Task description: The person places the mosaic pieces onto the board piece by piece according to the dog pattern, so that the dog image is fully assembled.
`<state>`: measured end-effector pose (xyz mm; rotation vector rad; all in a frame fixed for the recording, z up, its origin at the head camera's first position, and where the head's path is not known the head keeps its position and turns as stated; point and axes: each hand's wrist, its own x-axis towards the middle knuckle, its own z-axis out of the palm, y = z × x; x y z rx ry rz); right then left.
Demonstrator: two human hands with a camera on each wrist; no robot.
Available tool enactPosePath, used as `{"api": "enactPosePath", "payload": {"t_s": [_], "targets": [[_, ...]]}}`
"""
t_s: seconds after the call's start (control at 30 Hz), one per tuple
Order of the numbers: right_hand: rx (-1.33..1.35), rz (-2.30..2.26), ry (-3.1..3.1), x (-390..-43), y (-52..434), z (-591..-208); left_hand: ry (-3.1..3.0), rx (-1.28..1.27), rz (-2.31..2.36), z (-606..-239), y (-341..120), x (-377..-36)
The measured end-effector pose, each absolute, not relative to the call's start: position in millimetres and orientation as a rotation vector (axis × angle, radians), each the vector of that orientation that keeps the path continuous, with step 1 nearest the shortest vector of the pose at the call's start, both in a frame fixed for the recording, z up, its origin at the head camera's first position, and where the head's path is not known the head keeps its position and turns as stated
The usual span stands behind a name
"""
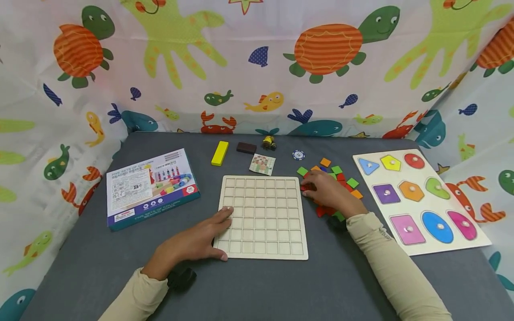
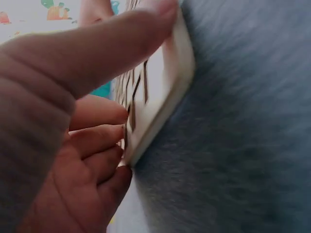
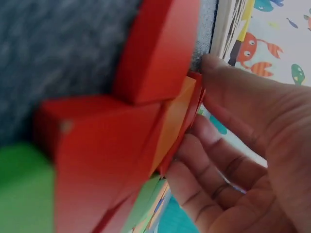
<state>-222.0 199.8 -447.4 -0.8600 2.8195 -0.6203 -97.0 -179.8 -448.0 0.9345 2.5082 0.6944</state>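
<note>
Head view shows the board (image 1: 263,217) flat in the middle, the left hand (image 1: 196,240) spread at its left edge, and the right hand (image 1: 331,191) over the tiles (image 1: 352,183) beside it. Left wrist view shows the board thin, probably light and stiff, so steady it by the edges. Right wrist view does not let me tell whether the right hand pinches a tile; they look hard and smooth, maybe slippery, so better to hold by opposite sides.

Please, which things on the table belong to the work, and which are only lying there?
Likely part of the work:
wooden grid board, touched by the left hand
coloured tiles, at the right hand

Apparently just lying about:
printed box
yellow block
brown block
picture card
small figure
round chip
shape puzzle
</note>
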Motion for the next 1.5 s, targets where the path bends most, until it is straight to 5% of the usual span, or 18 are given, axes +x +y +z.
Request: {"api": "enactPosePath", "payload": {"t_s": [0.57,1.0,1.5], "targets": [[-0.751,-0.830,3.024,-221.4,210.2,-432.6,2.389,1.056,0.716,-450.5,-176.0,-109.4],[-0.690,-1.035,2.788,-236.3,142.0,-425.0,2.377,1.041,0.733,-456.2,-175.3,-111.3],[-0.974,-0.967,2.652,-255.3,52.5,-437.0,2.375,1.061,0.764,-460.4,-177.1,-114.4]]}}
